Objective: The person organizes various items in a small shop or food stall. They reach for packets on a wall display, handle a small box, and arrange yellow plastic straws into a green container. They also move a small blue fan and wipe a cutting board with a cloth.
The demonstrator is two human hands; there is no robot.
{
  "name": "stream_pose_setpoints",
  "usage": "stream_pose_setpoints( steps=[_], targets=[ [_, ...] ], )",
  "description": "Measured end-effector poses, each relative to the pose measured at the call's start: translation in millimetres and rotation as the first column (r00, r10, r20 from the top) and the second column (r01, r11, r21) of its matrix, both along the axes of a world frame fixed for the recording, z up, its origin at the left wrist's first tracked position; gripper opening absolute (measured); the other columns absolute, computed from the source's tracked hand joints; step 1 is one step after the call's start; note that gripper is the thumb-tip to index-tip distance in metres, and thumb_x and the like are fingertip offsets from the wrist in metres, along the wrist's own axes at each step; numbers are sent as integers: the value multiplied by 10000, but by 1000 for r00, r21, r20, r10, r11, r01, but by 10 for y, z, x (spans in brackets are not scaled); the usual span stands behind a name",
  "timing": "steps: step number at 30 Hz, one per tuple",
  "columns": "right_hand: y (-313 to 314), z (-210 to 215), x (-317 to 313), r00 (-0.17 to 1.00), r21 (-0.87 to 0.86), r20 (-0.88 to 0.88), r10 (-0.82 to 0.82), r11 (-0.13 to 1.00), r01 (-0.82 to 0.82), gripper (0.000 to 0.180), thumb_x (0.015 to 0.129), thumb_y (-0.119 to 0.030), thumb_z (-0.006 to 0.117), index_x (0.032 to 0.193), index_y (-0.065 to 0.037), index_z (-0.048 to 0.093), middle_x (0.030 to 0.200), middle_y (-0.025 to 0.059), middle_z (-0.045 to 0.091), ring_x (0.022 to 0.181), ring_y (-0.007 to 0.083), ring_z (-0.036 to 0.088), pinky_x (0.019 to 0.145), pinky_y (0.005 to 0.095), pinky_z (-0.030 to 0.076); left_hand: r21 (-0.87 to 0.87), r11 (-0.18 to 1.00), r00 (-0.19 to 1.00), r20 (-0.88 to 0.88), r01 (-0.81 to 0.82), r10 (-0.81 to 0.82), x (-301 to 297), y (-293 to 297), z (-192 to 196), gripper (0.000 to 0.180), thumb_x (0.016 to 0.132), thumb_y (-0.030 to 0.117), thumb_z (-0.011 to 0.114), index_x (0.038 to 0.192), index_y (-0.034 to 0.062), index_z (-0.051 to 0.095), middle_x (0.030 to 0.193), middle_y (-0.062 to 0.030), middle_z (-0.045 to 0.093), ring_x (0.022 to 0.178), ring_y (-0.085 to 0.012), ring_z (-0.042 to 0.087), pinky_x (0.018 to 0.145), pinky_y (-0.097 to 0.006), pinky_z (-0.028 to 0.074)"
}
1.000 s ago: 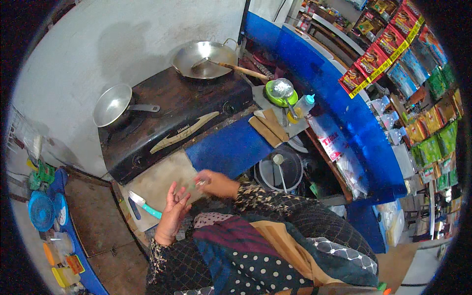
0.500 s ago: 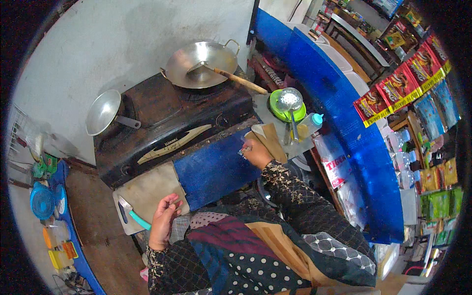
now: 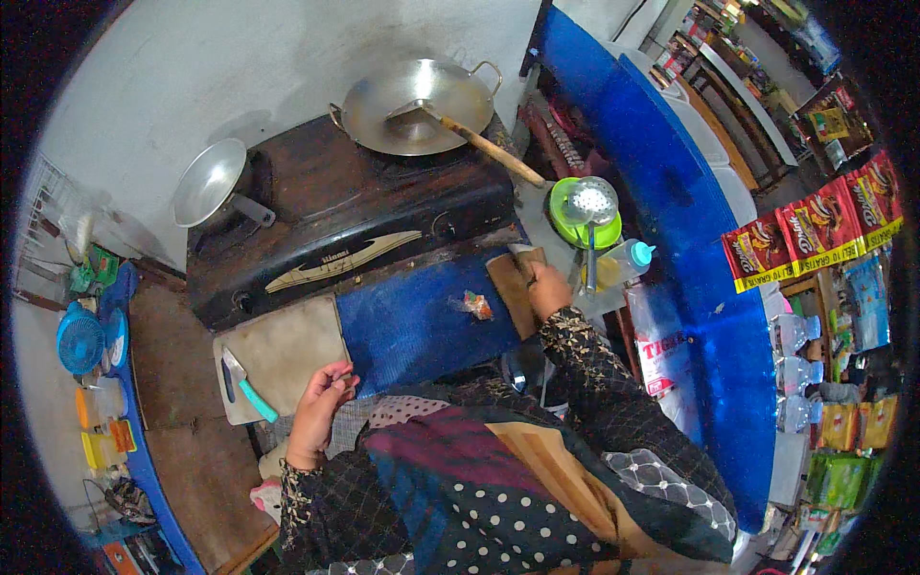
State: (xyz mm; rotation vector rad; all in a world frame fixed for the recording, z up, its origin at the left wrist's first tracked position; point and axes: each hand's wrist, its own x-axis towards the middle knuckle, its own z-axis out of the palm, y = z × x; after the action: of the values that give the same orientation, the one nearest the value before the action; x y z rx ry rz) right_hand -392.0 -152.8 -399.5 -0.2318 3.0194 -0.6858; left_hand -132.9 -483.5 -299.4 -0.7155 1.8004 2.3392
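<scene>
My right hand (image 3: 550, 289) is closed on the edge of a folded brown paper sheet (image 3: 513, 292) at the right end of the blue surface (image 3: 412, 326). Left of the paper lies a small clear plastic packet with orange and white on it (image 3: 476, 305). Over the near right edge of a pale cutting board (image 3: 287, 350) is my left hand (image 3: 321, 407), thumb and fingers pinched together; anything between them is too small to make out. A knife with a turquoise handle (image 3: 257, 401) rests on the board's left part.
Behind stands a black two-burner stove (image 3: 335, 225) bearing a wok (image 3: 383, 134) with a wooden-handled turner (image 3: 494, 156) and a small pan (image 3: 211, 182). To the right are a skimmer (image 3: 589, 203) on green plates (image 3: 565, 225), a squeeze bottle (image 3: 618, 264) and a blue partition (image 3: 714, 316).
My right hand has let go of the small plastic packet, which now lies on the blue surface, and has moved right to the brown paper. The view has shifted slightly.
</scene>
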Motion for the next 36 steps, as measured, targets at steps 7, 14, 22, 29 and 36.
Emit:
stream_pose_setpoints(
  steps=[7, 14, 22, 29, 36],
  targets=[
    [-138, 42, 101, 981, -39, -142, 134, 989, -141, 394, 736, -70, 526, 1126, -110, 557, 914, 179, 531, 917, 372, 510, 792, 454, 433, -33, 999, 1000, -3, 13, -13, -38, -36, -17, 317, 911, 134, 479, 1215, 44, 462, 1205, -62, 512, 1061, -176, 526, 866, -279, 411],
    [-71, -358, 207, 969, 85, -8, 249, 965, -247, 636, 708, -157, 605, 1316, -187, 419, 1059, 197, 457, 961, 383, 498, 811, 432, 440, -118, 992, 998, 32, 49, -45, -11, -86, 38, 332, 911, 138, 484, 1227, 39, 454, 1203, -59, 513, 1059, -160, 522, 869, -278, 402],
    [-248, 120, 229, 975, 59, -84, 208, 977, -203, 459, 729, -171, 596, 1182, -116, 546, 1142, 208, 465, 971, 377, 516, 846, 408, 435, -70, 997, 999, 20, -30, 32, 290, -303, -79, 341, 914, 141, 481, 1239, 44, 445, 1196, -56, 519, 1052, -149, 525, 870, -274, 401],
    [-826, 22, 604, 956, -78, -44, 290, 953, -292, 287, 724, -131, 608, 1008, -92, 592, 940, 158, 552, 939, 332, 539, 808, 408, 445, -146, 982, 993, -43, -118, 113, 423, -405, -34, 222, 925, 189, 470, 920, 13, 604, 1023, -53, 581, 942, -127, 535, 862, -268, 393],
    [-701, 210, 286, 947, -23, -266, 181, 981, -194, 270, 702, -85, 579, 971, -97, 602, 919, 166, 568, 886, 362, 538, 753, 458, 451, -250, 946, 979, -30, -205, 204, 752, -597, -38, 261, 923, 214, 485, 782, 33, 608, 741, 0, 566, 735, -89, 493, 723, -237, 391]
  ],
)
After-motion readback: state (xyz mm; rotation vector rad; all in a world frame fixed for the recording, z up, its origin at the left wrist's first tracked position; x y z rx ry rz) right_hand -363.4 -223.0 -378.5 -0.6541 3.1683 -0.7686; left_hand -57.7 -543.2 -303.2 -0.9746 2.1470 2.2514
